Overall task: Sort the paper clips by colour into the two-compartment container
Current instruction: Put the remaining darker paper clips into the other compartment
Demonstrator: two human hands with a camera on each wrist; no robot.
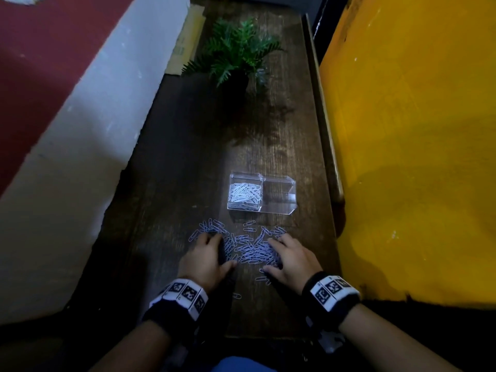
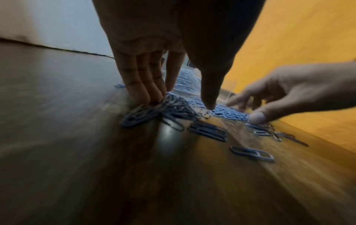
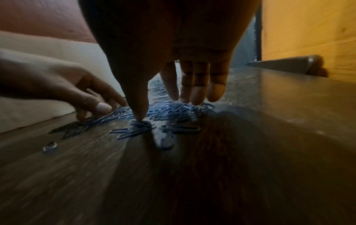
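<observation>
A heap of blue paper clips (image 1: 248,247) lies on the dark wooden table (image 1: 188,162) between my two hands. My left hand (image 1: 208,253) stands at the heap's left side with straight fingers (image 2: 142,85) touching the clips (image 2: 146,114). My right hand (image 1: 288,255) stands at the right side, fingers (image 3: 194,85) straight and tips on the clips (image 3: 173,111), thumb pressing one. Just beyond stands the clear two-compartment container (image 1: 261,194): white clips (image 1: 244,194) fill its left compartment and its right compartment (image 1: 279,193) holds nothing.
A small potted fern (image 1: 239,53) stands at the table's far end. A yellow wall (image 1: 416,143) borders the right side and a white and red wall (image 1: 80,130) the left. Stray blue clips (image 1: 264,279) lie near my right thumb, one (image 1: 236,295) nearer the front edge.
</observation>
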